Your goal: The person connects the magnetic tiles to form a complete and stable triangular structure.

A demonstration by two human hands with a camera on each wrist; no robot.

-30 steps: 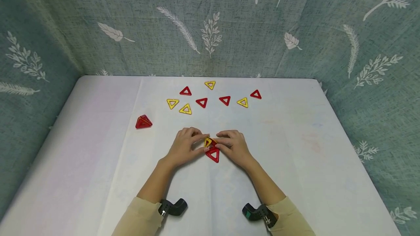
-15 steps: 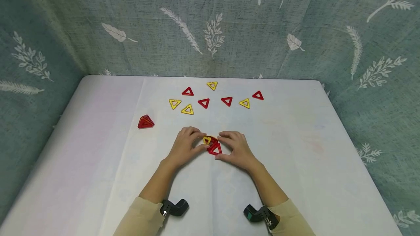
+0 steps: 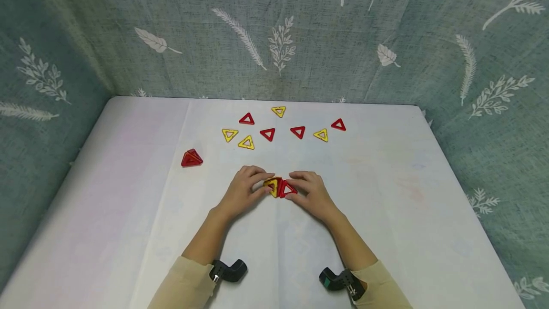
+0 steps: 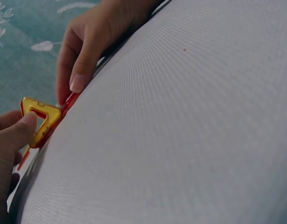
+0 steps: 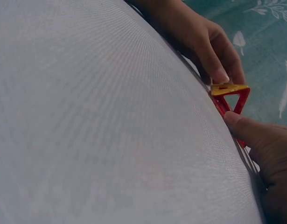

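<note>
In the head view my left hand (image 3: 240,192) pinches a small built piece by its yellow triangular magnetic tile (image 3: 276,190), thumb on the front face. The left wrist view shows this yellow tile tilted up, with red edges behind it. Joined on its right is a red triangular magnetic tile (image 3: 281,192), lying low against the table. My right hand (image 3: 313,197) holds that red tile between thumb and fingers. From the right wrist, another red triangular tile (image 5: 244,99) stands under the yellow edge. The fingers hide part of the piece.
A red pyramid of tiles (image 3: 191,158) stands left of the hands on the white table (image 3: 364,232). Several loose red tiles (image 3: 298,131) and yellow tiles (image 3: 246,142) lie scattered toward the back edge. A leaf-patterned green cloth (image 3: 193,70) rises behind the table.
The built piece has turned, so the red tile has swung from the near side to the right. My right hand has let go and taken hold of that red tile. The left hand keeps its grip.
</note>
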